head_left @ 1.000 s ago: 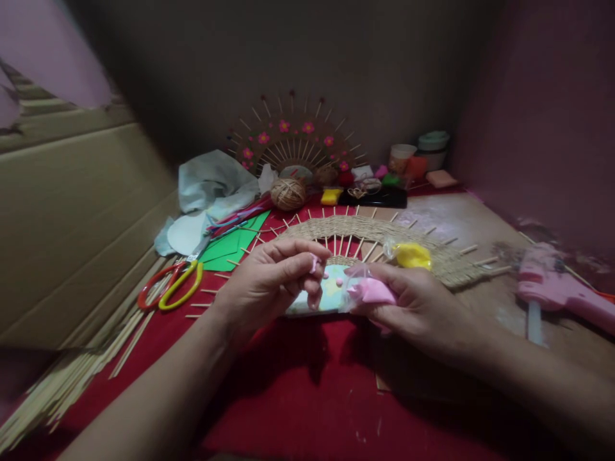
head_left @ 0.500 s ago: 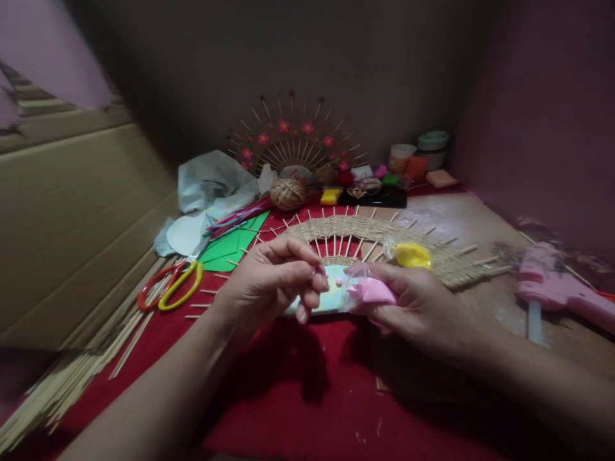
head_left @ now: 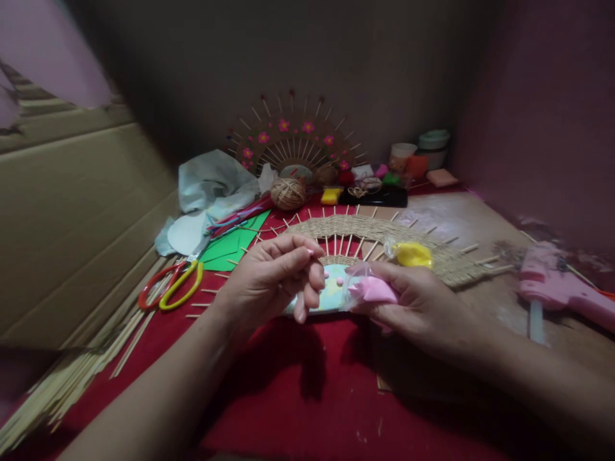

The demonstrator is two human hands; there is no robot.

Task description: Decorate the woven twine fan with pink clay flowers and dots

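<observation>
My left hand [head_left: 273, 282] is closed in a pinch, thumb against fingertips, with a tiny bit of pink clay barely showing between them. My right hand [head_left: 418, 307] grips a lump of pink clay in a clear plastic bag [head_left: 371, 289]. Both hands hover over a small pale disc [head_left: 334, 291] with pink dots on it, at the centre of a half-woven straw fan with wooden spokes [head_left: 369, 234]. A yellow clay packet [head_left: 412, 255] lies on the fan just beyond my right hand.
Red and yellow scissors [head_left: 168, 287] and green paper [head_left: 233, 246] lie left. A pink glue gun [head_left: 557, 288] rests right. A finished fan with pink flowers [head_left: 293, 137], a twine ball [head_left: 287, 193], cups and clay packets stand behind. Bamboo sticks [head_left: 72, 378] lie beside a cardboard wall.
My left fingers have kept rolling the pink bit, curling down and then lifting slightly. My right hand and the pink clay bag have stayed put.
</observation>
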